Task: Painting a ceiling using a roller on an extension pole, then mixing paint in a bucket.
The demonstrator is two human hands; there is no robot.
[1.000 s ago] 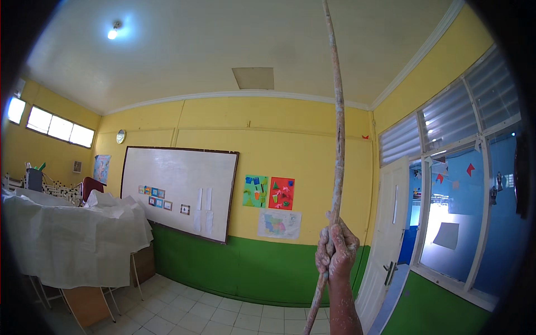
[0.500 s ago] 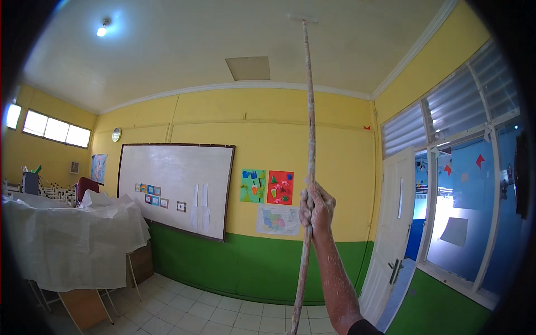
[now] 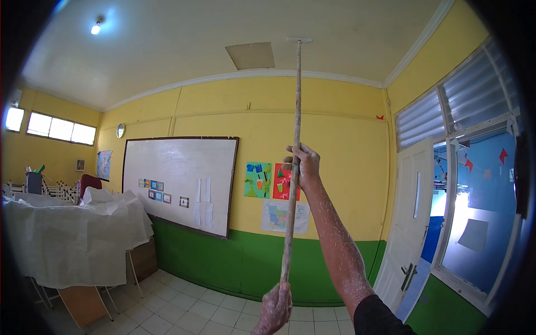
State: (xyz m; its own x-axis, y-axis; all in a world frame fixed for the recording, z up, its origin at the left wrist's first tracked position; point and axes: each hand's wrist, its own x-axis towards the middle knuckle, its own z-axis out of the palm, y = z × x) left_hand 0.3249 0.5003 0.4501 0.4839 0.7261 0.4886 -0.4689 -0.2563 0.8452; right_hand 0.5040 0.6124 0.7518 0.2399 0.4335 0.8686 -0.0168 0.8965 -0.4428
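Note:
A long paint-roller pole, smeared with white, stands nearly upright before me. Its white roller head is up at the ceiling, near the far wall. Partway up the pole, my right hand is closed loosely around it, its fingers showing on the left side. White specks dot that forearm. Lower down, at the bottom edge of the view, my left hand grips the pole's lower end in a fist. It too is coated with white smears.
Furniture under a pale sheet stands at the left. A whiteboard and posters hang on the far yellow-and-green wall. A square panel and a lit bulb are on the ceiling. To the right is a white door, partly open, beside windows.
The roller head has moved along the ceiling toward the far wall. My right hand has risen and reached farther out with the pole. My left hand has come into view below.

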